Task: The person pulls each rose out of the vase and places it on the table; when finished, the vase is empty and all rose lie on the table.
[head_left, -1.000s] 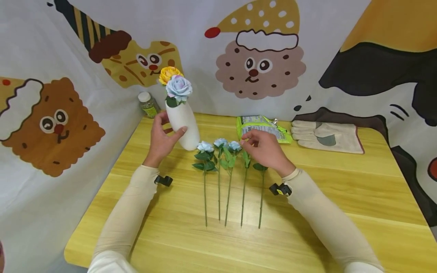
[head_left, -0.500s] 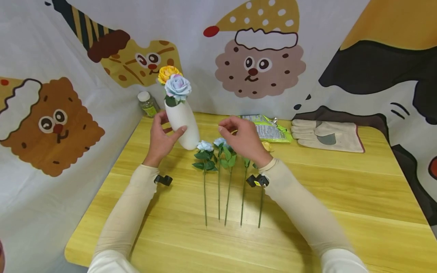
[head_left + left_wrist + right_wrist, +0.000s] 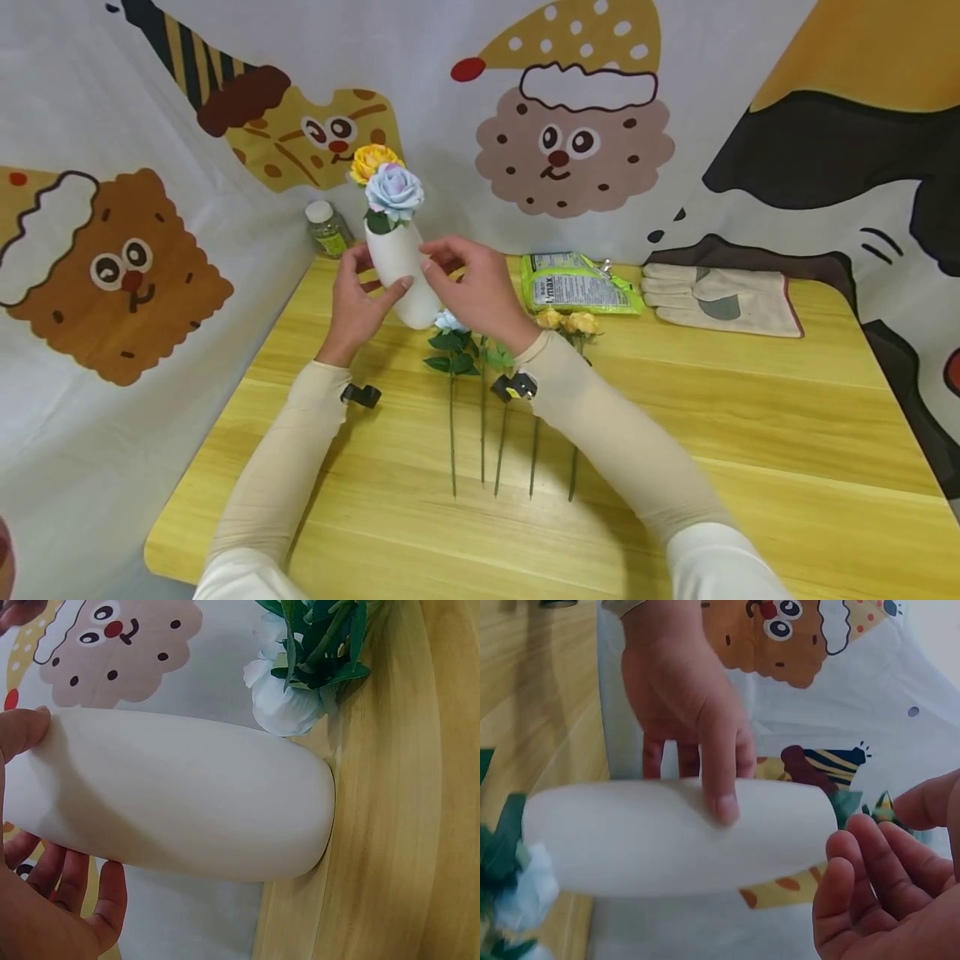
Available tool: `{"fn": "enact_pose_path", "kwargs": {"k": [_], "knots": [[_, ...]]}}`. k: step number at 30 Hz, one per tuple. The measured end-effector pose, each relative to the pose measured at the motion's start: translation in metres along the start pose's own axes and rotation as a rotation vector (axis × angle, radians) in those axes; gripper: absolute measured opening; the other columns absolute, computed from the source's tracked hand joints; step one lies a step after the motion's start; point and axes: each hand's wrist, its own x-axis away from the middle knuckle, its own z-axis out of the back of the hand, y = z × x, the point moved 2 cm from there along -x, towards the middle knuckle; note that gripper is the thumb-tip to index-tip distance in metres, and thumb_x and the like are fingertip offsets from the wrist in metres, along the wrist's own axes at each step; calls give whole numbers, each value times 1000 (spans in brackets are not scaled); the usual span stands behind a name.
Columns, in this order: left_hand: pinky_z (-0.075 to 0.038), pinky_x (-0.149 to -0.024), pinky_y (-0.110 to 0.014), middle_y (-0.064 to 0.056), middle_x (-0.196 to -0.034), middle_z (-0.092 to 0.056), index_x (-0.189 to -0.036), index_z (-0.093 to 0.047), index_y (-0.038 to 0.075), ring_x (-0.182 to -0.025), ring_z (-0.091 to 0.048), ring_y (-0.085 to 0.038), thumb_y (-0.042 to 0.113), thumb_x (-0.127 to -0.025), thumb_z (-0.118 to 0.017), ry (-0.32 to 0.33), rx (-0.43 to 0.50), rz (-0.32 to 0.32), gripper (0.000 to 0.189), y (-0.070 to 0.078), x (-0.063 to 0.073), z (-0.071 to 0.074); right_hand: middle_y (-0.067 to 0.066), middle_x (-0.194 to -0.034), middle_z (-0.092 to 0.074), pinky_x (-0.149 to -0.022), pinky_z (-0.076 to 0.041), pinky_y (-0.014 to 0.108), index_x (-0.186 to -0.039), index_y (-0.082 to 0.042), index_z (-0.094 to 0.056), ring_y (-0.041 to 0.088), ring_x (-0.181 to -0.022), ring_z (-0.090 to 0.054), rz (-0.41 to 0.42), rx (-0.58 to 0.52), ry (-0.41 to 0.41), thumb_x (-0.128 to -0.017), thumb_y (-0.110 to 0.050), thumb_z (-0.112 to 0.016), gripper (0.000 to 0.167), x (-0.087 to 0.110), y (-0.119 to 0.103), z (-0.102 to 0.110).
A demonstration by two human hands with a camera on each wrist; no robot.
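Note:
A white vase (image 3: pixel 396 254) stands on the table, leaning slightly in the head view. It bears a yellow rose (image 3: pixel 373 162) and a pale blue rose (image 3: pixel 394 192). My left hand (image 3: pixel 358 298) grips the vase's side, thumb in front and fingers behind. Beside the upper part of the vase is my right hand (image 3: pixel 480 287). In the right wrist view its loosely bent fingers (image 3: pixel 885 874) are at the vase's mouth with nothing held. On the table lie several stemmed flowers, among them a blue one (image 3: pixel 448 322) and a yellow one (image 3: pixel 581 323); the right hand and forearm partly hide them.
At the back left stands a lidded jar (image 3: pixel 327 227). A green packet (image 3: pixel 577 285) lies at the back, with pale work gloves (image 3: pixel 720 300) to its right. A printed cloth (image 3: pixel 442 125) hangs behind the wooden table (image 3: pixel 360 517).
My right hand has moved left from above the flowers on the table to the upper part of the vase, uncovering the yellow flowers. My left hand and the vase have stayed in place.

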Motion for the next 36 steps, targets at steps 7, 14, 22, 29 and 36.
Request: {"fn": "enact_pose_path", "kwargs": {"k": [7,14,22,29,36], "knots": [[-52,-107,-55,-15,-144,-52,-150,-42,6,-130,-52,-28,17,-88,-87,8,8,-6,77,0,0,0,7,-110,-78,-76,-59,29,-133,-8,-71,17,-92,-70,2,-27,20,-105,-19,-65,31,-14,-9,-20],[-52,-107,-53,-13,-145,-52,-150,-43,8,-130,-52,-26,23,-88,-87,9,2,0,77,-3,-1,0,4,-120,-77,-74,-60,29,-141,-11,-66,15,-92,-69,-54,-32,87,-105,-22,-63,37,-24,-10,-28],[-54,-106,-54,-14,-145,-52,-150,-43,7,-129,-52,-27,23,-88,-87,11,-7,-3,78,-5,-2,1,6,-112,-72,-71,-54,27,-124,-7,-71,18,-87,-64,-75,16,167,-104,-24,-65,27,-42,-7,-36],[-53,-108,-55,-14,-145,-52,-150,-43,8,-130,-52,-28,26,-89,-87,6,-15,10,77,-7,-2,2,5,-100,-67,-73,-49,26,-105,-7,-73,17,-88,-61,-111,75,226,-101,-26,-72,20,-60,-6,-44],[-52,-109,-55,-12,-145,-52,-150,-43,9,-130,-52,-28,28,-90,-86,-1,-23,6,76,-5,-1,2,6,-103,-70,-77,-55,24,-115,-7,-74,16,-92,-65,-128,17,273,-100,-23,-75,22,-64,-6,-44]]}}
